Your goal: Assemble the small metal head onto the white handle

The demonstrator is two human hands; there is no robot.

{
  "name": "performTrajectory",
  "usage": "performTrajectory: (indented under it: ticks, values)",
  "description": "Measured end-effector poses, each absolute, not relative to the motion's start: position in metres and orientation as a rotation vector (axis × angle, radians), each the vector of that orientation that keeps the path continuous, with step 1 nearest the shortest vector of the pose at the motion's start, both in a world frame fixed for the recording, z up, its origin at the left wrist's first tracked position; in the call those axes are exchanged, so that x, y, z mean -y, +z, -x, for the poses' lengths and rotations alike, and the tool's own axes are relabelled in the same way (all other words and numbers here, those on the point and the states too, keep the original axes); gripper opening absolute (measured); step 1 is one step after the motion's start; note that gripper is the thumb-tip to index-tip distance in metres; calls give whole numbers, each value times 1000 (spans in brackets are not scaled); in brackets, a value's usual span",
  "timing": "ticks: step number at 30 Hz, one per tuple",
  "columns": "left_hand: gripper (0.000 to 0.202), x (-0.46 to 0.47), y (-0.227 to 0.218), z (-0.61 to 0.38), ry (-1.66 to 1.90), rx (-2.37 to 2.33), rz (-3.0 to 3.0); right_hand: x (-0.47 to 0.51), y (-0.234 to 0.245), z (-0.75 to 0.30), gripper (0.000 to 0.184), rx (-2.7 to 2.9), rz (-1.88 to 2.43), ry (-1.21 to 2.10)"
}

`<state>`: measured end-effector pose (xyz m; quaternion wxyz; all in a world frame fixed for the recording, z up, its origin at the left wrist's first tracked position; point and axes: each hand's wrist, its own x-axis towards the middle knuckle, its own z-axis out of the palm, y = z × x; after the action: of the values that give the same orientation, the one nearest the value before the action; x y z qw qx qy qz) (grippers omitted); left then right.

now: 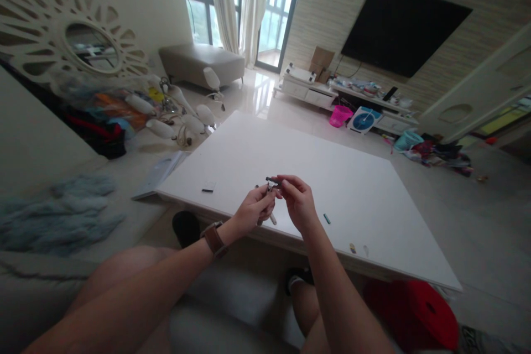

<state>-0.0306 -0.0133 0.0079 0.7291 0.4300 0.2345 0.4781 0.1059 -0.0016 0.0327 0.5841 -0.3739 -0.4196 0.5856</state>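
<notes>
My left hand, with a brown strap watch at its wrist, is closed around a small tool with a shiny silver neck. Across the top of that neck sits a dark narrow bar. The fingers of my right hand pinch the right end of this bar. Both hands are over the front edge of the white table. Just below my left fingers shows a pale stick-like piece; whether it belongs to the tool I cannot tell.
On the table lie a small clear piece with a black edge, a short green stick, a tan piece and a clear piece. A red object stands at the lower right. Lamp parts lie on the floor left.
</notes>
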Motion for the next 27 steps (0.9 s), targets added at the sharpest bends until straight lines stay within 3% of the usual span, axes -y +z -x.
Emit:
performTrajectory:
  ticks: [27]
  values:
    - [23, 16, 7, 36, 1006, -365, -756, 7, 35, -108, 23, 1059, 796, 1537]
